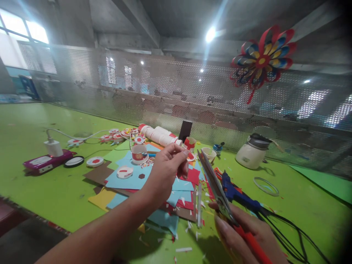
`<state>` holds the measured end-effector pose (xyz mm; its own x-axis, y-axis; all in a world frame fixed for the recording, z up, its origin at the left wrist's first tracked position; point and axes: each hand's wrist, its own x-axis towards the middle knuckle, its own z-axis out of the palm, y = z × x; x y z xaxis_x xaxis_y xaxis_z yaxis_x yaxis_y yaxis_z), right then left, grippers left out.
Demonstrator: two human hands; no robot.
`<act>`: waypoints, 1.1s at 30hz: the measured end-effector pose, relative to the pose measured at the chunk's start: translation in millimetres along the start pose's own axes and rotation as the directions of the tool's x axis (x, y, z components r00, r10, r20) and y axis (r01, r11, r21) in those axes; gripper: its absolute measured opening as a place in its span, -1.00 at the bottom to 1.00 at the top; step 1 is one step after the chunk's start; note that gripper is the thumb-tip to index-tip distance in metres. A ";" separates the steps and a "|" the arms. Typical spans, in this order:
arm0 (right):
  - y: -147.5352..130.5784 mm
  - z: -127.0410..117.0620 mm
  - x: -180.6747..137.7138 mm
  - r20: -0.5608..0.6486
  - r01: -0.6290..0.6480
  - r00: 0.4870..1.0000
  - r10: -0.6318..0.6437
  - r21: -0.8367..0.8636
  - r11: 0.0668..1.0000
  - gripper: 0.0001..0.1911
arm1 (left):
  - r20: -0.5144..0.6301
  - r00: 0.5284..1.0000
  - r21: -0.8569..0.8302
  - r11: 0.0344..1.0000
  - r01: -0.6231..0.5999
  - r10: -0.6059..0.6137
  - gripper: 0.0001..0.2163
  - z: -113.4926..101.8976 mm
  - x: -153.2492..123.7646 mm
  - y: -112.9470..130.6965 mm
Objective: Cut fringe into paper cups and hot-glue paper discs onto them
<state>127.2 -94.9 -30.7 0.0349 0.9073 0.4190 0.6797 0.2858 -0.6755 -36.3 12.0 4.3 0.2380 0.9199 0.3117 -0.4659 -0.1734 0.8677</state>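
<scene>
My left hand [170, 165] hovers over the coloured paper, its thumb and fingertips pinched together. Whatever they may hold is too small or hidden to make out. At the lower right, my right hand [247, 231] grips red-handled scissors [217, 187], the blades pointing up and away beside my left hand. Beneath the left hand spreads a stack of light blue, red, brown and yellow paper sheets [118, 181]. A dark hexagonal paper piece [141, 176] and a white round lid [124, 172] with red bits lie on it. A paper cup [139, 153] stands just behind.
Right of the scissors lies a blue glue gun [239, 194] with black cable. A pale jug [252, 152] stands farther right. At left are a purple power strip [48, 161] and charger. White paper rolls [159, 135] lie behind. A paper flower [262, 60] hangs before the mesh screen.
</scene>
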 end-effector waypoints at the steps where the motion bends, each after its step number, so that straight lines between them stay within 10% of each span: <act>1: -0.1 0.0 0.0 -0.003 -0.005 1.000 0.005 -0.001 1.000 -0.75 | 0.003 1.000 -0.002 1.000 -0.001 0.001 -0.86 0.0 0.0 -0.1; 33: 7.3 -3.0 5.9 0.057 -0.220 0.975 0.213 0.232 0.947 -0.60 | 0.219 0.957 -0.005 0.981 0.195 -0.189 -0.85 -2.7 7.6 -9.1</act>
<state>134.6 -88.4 -31.4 0.1375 0.9633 0.2304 0.4662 0.1423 -0.8732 -32.5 21.5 -2.3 0.5030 0.8361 0.2188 -0.4146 0.0113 0.9099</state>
